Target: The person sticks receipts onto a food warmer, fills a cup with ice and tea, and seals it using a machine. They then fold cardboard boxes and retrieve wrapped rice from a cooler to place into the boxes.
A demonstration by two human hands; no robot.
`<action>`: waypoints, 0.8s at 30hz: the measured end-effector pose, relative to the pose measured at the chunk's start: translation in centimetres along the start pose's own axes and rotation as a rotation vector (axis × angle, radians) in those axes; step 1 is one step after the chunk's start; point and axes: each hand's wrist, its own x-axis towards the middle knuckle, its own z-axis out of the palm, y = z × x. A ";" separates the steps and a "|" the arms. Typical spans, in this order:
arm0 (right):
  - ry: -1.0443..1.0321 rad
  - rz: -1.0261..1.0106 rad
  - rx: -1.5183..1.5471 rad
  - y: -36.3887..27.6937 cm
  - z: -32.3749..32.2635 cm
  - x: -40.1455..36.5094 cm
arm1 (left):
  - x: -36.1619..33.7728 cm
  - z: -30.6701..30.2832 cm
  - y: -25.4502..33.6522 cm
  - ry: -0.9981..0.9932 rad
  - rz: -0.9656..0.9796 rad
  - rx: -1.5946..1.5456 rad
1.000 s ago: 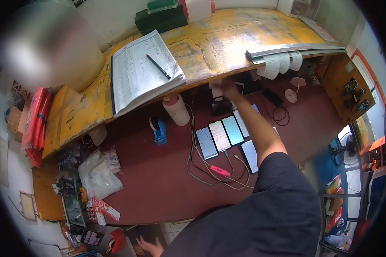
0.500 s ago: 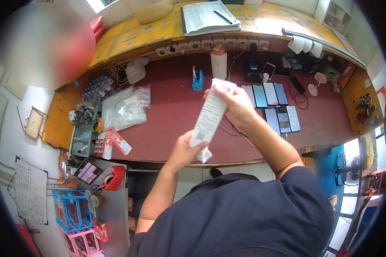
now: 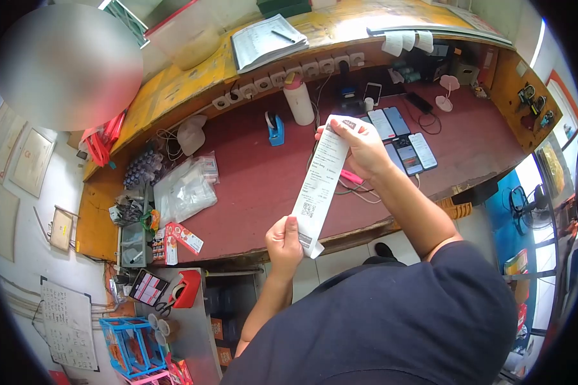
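Observation:
A long white printed receipt [image 3: 321, 176] with a QR code near its lower end is stretched at a slant between my hands, over the red desktop. My left hand [image 3: 284, 245] pinches its lower end, thumb on top, where a bit of the paper folds under. At the upper end my right hand [image 3: 365, 151] grips it between thumb and fingers. Just beyond my right hand lie several phones [image 3: 422, 151] with lit screens. Something bright pink [image 3: 351, 177] shows behind the receipt, partly covered.
A blue tape dispenser [image 3: 275, 129] and a white bottle [image 3: 298, 102] stand at the back of the red desk [image 3: 244, 173]. Clear plastic bags [image 3: 185, 196] lie at the left. Sockets line the shelf, and cables run near the phones. A tablet [image 3: 149, 287] and red tape dispenser [image 3: 185, 289] occupy the side table.
The view has swung, shifting the desk contents left. The receipt is now flatter and turned more squarely to me, its QR code plainer. Both hands still hold its ends.

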 end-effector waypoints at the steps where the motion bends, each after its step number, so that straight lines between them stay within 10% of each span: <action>1: 0.006 -0.046 -0.001 -0.2 -1.0 0.2 | 0.1 0.7 -0.4 0.053 0.078 0.047; 4: 0.206 -0.343 0.092 -5.1 -8.6 3.3 | 1.1 1.8 -1.0 0.245 0.076 -0.050; 11: 0.467 -0.532 -0.973 -20.0 -27.0 7.5 | 3.1 7.4 -4.5 0.285 0.016 -0.061; 16: 0.315 -0.855 -0.954 -31.0 -35.9 16.2 | 3.8 12.6 -8.0 0.195 0.011 -0.135; 24: 0.526 -0.790 -1.349 -34.2 -37.4 22.2 | 3.5 18.8 -8.1 0.309 -0.204 -0.018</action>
